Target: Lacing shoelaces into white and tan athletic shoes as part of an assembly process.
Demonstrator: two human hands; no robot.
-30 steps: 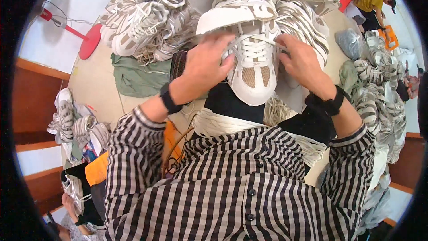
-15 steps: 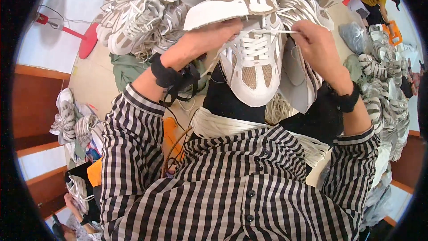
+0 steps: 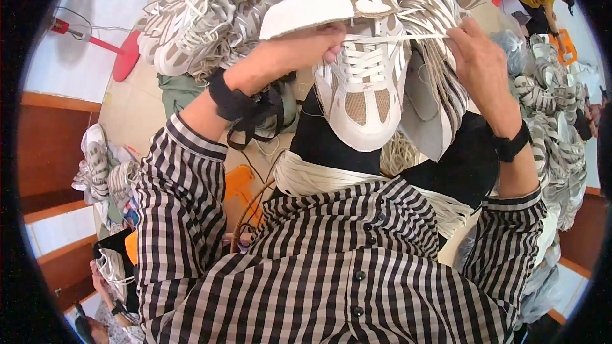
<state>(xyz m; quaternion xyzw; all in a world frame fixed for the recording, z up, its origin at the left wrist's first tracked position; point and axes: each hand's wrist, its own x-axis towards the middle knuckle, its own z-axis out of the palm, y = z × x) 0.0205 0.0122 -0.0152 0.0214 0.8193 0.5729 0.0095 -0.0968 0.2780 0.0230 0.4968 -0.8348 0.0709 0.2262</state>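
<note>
A white shoe upper [image 3: 361,118] with tan mesh panels lies toe toward me over my black-clad lap, laced partway up with flat white lace. My right hand [image 3: 478,57] pinches a shoelace [image 3: 417,37] and holds it taut across the top of the upper. At the upper's left side my left hand [image 3: 309,46] is closed around the lace's other stretch, its fingertips partly hidden under a neighbouring shoe upper [image 3: 312,14]. Another upper [image 3: 424,111], its grey lining showing, hangs just right of the laced one.
Bundles of shoe uppers [image 3: 197,22] are heaped at the far left, and more uppers [image 3: 554,146] lie along the right. A bunch of white laces [image 3: 319,175] rests across my lap. A red stand [image 3: 127,57] is at left. Co-workers sit at far right and lower left.
My right hand has moved right, drawing the lace out longer across the upper. My left hand has shifted slightly left, and the lace stays stretched between both hands.
</note>
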